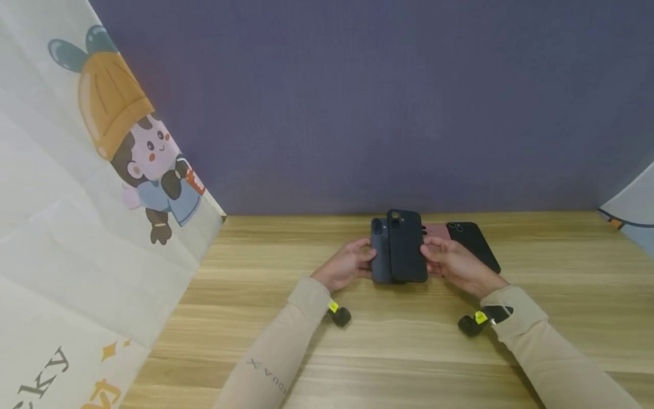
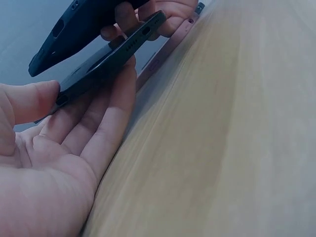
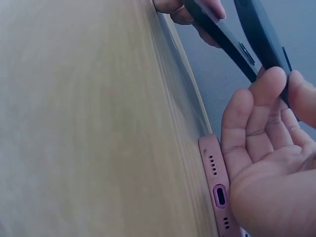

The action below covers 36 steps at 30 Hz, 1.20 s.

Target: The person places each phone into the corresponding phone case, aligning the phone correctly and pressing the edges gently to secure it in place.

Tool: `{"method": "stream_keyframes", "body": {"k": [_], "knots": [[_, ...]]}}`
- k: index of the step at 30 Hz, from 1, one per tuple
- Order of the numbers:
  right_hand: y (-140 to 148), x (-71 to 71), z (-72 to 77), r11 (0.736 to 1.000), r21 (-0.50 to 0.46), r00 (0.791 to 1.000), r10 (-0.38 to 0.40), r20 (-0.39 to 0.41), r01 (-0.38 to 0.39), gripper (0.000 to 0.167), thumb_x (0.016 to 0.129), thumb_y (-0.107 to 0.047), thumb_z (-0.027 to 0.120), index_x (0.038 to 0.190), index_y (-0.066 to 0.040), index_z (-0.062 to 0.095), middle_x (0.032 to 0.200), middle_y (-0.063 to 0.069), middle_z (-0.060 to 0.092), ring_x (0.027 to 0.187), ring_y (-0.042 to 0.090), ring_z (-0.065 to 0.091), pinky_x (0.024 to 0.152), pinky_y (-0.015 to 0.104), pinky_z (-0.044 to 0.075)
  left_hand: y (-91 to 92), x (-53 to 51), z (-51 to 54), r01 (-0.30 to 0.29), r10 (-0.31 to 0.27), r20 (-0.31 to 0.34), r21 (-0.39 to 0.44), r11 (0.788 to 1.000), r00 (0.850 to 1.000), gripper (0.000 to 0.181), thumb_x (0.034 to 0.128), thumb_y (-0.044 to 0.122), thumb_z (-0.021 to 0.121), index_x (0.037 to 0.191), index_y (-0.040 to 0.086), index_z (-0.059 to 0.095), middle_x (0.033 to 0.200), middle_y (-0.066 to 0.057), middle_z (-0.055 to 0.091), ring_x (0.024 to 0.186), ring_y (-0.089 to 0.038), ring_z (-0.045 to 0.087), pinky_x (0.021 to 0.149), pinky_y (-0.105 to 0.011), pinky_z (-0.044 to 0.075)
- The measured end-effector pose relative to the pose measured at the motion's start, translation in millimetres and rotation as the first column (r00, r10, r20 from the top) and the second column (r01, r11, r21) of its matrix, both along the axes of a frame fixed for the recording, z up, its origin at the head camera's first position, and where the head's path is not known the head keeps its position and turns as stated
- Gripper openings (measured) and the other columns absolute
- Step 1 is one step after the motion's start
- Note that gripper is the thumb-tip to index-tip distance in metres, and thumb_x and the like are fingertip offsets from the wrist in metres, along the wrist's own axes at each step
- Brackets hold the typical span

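Note:
My left hand [image 1: 348, 262] pinches a dark blue-grey phone [image 1: 380, 255] by its left edge, the thumb on top and the fingers beneath. My right hand [image 1: 455, 258] holds a black phone case [image 1: 407, 250] by its right edge, between thumb and fingers. The case overlaps the phone's right side in the head view; in the left wrist view the case [image 2: 79, 37] is tilted above the phone [image 2: 106, 64], with a gap between them. Whether a phone sits inside the case I cannot tell. Under my right hand lies a pink-cased phone [image 3: 215, 170], partly hidden.
A black phone [image 1: 472, 244] lies on the wooden table [image 1: 409, 352], right of the pink one. A dark blue-grey panel [image 1: 383, 113] rises behind the table's far edge. At the left hangs a white sheet [image 1: 61, 244] with a cartoon figure.

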State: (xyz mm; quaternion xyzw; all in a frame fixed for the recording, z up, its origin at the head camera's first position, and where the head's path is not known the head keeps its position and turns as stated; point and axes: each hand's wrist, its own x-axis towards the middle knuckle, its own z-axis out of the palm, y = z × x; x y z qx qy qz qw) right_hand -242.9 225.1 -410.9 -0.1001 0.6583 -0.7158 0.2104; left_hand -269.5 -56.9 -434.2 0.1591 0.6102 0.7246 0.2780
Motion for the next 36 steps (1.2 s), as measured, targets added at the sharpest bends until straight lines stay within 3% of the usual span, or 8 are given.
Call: {"method": "stream_keyframes", "body": {"k": [7,19,31,36], "knots": [[-1.2,1.0,1.8,0.999,0.031,1.0,-0.01,0.008,0.01,0.009,0.106,-0.019,0.057,0.114,-0.015,0.055,0.086,-0.009,0.068,0.073,0.006,0.064,0.075,0.025,0.059,0.5,0.7,0.8,0.002,-0.002,-0.001,-0.005,1.0,1.0,0.031,0.1089,0.009,0.044,0.138,0.003,0.05,0.097,-0.001,0.073,0.088,-0.014,0.072,0.08,-0.033,0.059],[-5.1,3.3,5.3,0.986,0.163,0.999,-0.033,0.003,0.032,0.031,0.107,-0.024,0.055,0.131,-0.007,0.045,0.086,-0.011,0.059,0.073,0.005,0.061,0.08,0.024,0.058,-1.5,1.9,1.6,-0.005,0.005,0.012,0.005,1.0,1.0,0.043,0.1092,0.012,0.045,0.152,0.013,0.043,0.102,-0.002,0.074,0.09,-0.016,0.072,0.083,-0.034,0.059],[-6.7,1.1,0.8,0.987,0.162,0.999,-0.013,-0.046,0.021,0.009,0.106,-0.023,0.056,0.108,-0.015,0.054,0.083,-0.011,0.059,0.072,0.005,0.06,0.076,0.025,0.058,1.7,5.2,3.2,0.007,-0.007,0.028,0.012,1.0,1.0,0.048,0.1085,0.009,0.045,0.156,0.013,0.037,0.097,0.003,0.072,0.087,-0.012,0.07,0.089,-0.031,0.056],[-9.7,1.1,-0.2,0.982,0.184,0.998,-0.019,-0.06,0.03,0.012,0.107,-0.023,0.056,0.112,-0.013,0.052,0.085,-0.01,0.056,0.072,0.005,0.059,0.076,0.025,0.057,0.7,5.6,3.8,0.003,-0.004,0.038,0.015,1.0,0.999,0.048,0.1085,0.01,0.045,0.155,0.013,0.037,0.097,0.002,0.073,0.087,-0.012,0.07,0.089,-0.031,0.056]]}}
